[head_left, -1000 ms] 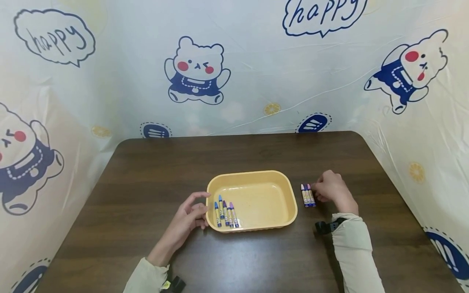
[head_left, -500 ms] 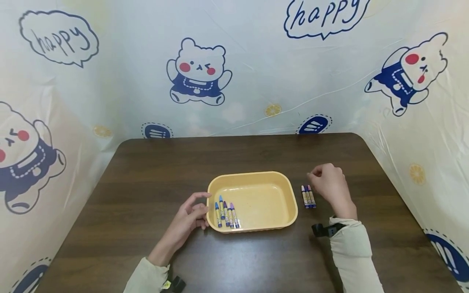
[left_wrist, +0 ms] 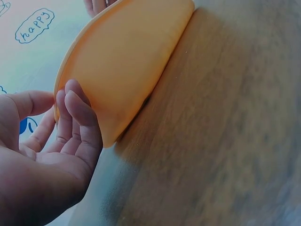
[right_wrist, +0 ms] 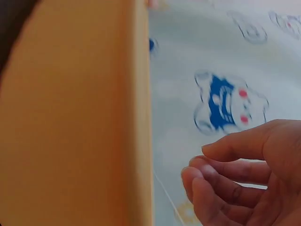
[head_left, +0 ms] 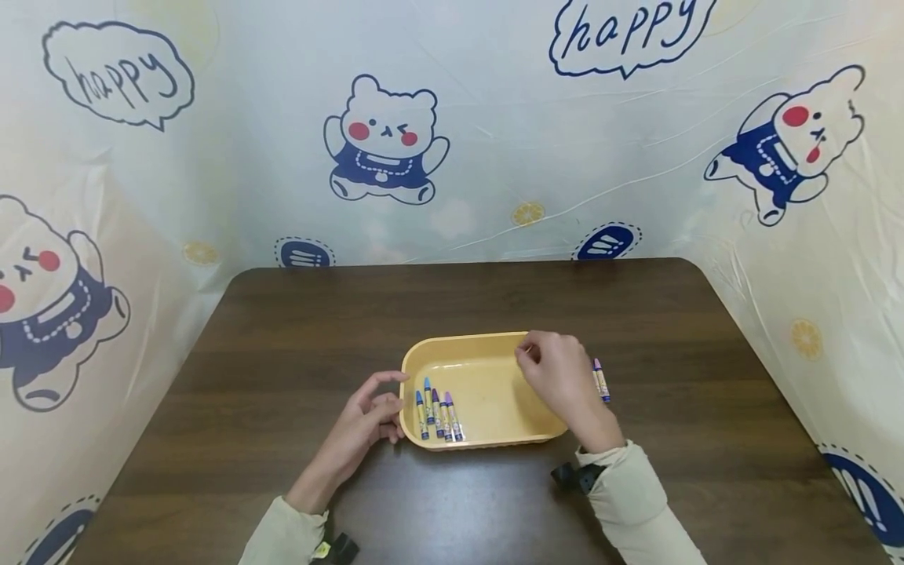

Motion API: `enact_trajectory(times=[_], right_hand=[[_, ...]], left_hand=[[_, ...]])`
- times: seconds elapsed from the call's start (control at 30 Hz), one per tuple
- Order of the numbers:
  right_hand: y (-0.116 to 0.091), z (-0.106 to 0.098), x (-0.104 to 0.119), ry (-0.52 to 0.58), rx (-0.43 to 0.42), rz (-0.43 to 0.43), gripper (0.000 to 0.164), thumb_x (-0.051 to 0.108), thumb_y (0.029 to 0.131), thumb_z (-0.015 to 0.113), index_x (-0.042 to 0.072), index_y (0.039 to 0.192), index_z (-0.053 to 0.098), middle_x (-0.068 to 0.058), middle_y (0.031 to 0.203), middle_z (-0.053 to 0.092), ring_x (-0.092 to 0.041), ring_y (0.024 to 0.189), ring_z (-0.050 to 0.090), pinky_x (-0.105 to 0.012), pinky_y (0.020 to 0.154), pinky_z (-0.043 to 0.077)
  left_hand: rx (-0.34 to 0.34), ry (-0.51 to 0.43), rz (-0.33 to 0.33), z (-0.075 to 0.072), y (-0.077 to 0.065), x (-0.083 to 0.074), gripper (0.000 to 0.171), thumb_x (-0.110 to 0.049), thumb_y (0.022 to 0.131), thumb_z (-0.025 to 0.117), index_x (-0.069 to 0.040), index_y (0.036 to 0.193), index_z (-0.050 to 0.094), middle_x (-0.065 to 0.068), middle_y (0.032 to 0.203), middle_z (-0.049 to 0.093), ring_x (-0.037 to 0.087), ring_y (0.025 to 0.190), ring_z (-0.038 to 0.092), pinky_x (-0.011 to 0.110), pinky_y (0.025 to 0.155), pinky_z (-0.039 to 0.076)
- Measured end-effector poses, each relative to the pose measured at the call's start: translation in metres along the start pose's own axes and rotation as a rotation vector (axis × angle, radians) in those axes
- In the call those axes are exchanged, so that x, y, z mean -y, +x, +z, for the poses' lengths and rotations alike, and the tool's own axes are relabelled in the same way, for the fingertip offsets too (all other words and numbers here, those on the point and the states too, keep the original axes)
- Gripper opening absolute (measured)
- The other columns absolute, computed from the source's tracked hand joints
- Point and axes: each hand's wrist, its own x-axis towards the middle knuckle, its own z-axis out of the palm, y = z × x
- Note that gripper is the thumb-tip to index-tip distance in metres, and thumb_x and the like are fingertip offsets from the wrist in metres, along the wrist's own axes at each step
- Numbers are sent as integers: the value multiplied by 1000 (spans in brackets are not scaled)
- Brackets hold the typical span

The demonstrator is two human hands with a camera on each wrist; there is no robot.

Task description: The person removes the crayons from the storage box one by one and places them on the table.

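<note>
A yellow plastic tray point(head_left: 466, 338) stands on the table. My left hand point(head_left: 363, 416) holds its left end, with fingertips at the rim and against the outer wall; the left wrist view shows this hand point(left_wrist: 56, 141) close up. Several yellow-wrapped crayons point(head_left: 422, 416), with blue and purple tips, lie in the tray's left part. Above the tray's right part is my right hand point(head_left: 561, 377), fingers curled and thumb near the fingertips. In the right wrist view, nothing shows clearly in this hand point(right_wrist: 235, 174). A pink-tipped crayon point(head_left: 601, 380) lies beyond the right wrist, its neighbours mostly hidden.
The dark wooden table point(head_left: 318, 314) extends around the tray on all sides. A pale sheet point(head_left: 480, 157) printed with bears and "happy" bubbles hangs behind it and at both sides. Each wrist carries a small black camera point(head_left: 577, 477).
My right hand has risen from the crayons on the table and moved left over the tray. The left hand stays at the tray's left end; the crayons in the tray lie as before.
</note>
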Motion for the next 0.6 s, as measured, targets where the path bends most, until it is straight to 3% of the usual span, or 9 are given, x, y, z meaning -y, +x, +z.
enact_trajectory(times=[0.13, 0.27, 0.43, 0.6], right_hand=[[-8, 22, 17, -8, 71, -101, 1, 8, 84, 74, 8, 85, 74, 2, 74, 67, -11, 65, 59, -29, 59, 49], [-18, 43, 29, 2, 182, -209, 13, 9, 84, 75, 7, 96, 74, -1, 82, 68, -13, 72, 62, -30, 62, 51], [-26, 63, 33, -2, 336, -365, 20, 13, 90, 69, 8, 109, 73, -3, 93, 67, -14, 78, 61, -32, 67, 52], [-26, 72, 30, 60, 436, -383, 18, 12, 93, 65, 11, 108, 74, 1, 92, 65, -9, 77, 56, -27, 68, 49]], left_hand=[[3, -16, 2, 0, -1, 0, 43, -19, 98, 63, -15, 137, 46, 8, 82, 60, 20, 67, 61, 29, 58, 53], [5, -26, 6, 0, -2, 0, 42, -17, 98, 62, -14, 137, 46, 8, 81, 60, 20, 67, 61, 28, 57, 52], [4, -24, 0, 0, -1, 0, 41, -15, 99, 60, -14, 137, 46, 8, 82, 60, 20, 67, 61, 28, 57, 52], [1, -19, -7, 1, -1, -2, 40, -14, 99, 60, -14, 137, 46, 8, 82, 60, 20, 67, 61, 28, 57, 52]])
